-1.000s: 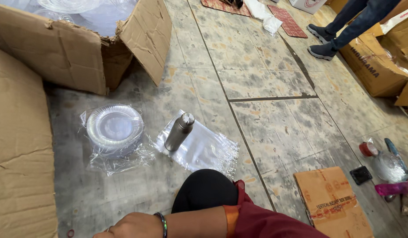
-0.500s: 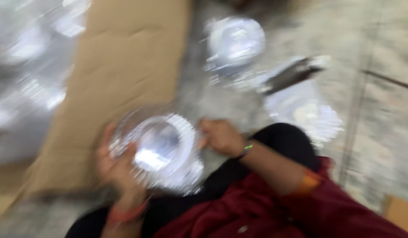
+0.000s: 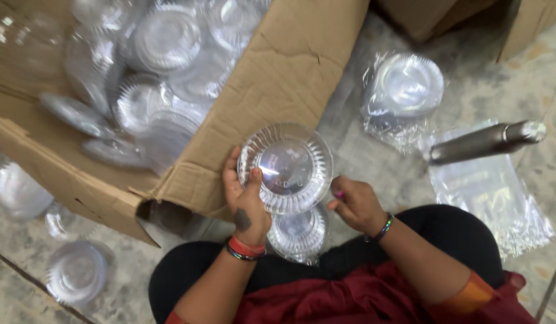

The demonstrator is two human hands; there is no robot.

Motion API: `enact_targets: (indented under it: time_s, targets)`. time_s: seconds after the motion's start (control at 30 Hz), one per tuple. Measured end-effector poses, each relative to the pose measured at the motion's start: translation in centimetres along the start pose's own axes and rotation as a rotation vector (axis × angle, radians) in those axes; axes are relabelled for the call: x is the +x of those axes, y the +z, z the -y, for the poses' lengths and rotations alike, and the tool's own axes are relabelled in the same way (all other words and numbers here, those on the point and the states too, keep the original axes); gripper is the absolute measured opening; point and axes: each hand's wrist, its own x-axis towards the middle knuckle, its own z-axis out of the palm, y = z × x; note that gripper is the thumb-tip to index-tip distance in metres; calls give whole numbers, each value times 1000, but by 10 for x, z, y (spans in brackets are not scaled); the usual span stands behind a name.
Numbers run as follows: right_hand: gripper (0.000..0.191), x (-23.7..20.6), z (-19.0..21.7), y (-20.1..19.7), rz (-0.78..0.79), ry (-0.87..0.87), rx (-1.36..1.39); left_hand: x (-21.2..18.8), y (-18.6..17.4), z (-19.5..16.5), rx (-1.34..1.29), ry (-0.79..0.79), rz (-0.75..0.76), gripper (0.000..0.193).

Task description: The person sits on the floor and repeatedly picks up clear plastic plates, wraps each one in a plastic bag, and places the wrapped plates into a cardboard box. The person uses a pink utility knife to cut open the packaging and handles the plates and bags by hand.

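Over lap, beside open cardboard box [image 3: 278, 78]: our left hand [image 3: 245, 201] grips clear ribbed bowl [image 3: 285, 168] by rim, thumb inside; right hand [image 3: 353, 203] pinches opposite edge. Bowl stack [image 3: 299, 235] lies beneath. We advise light, even pressure; thin plastic likely cracks.

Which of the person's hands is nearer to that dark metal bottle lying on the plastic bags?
The right hand. It sits at the right edge of the clear bowl, on the side toward the metal bottle. The left hand holds the bowl's far side, farther from the bottle.
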Motion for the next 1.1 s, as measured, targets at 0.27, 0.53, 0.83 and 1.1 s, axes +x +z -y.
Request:
enact_targets:
  time_s: [0.27,0.53,0.83,1.1]
  targets:
    - [36,13,-29,1,-216,419,271,-4,-5,17,151,-16,272,51]
    - [31,20,-45,-25,-251,462,-78,7,-9,12,187,208,149,51]
    - [53,22,-8,-8,-176,421,544,-9,4,38,96,-44,202,51]
    - [48,16,-27,-27,-111,455,755,2,-14,37,467,-132,461,51]
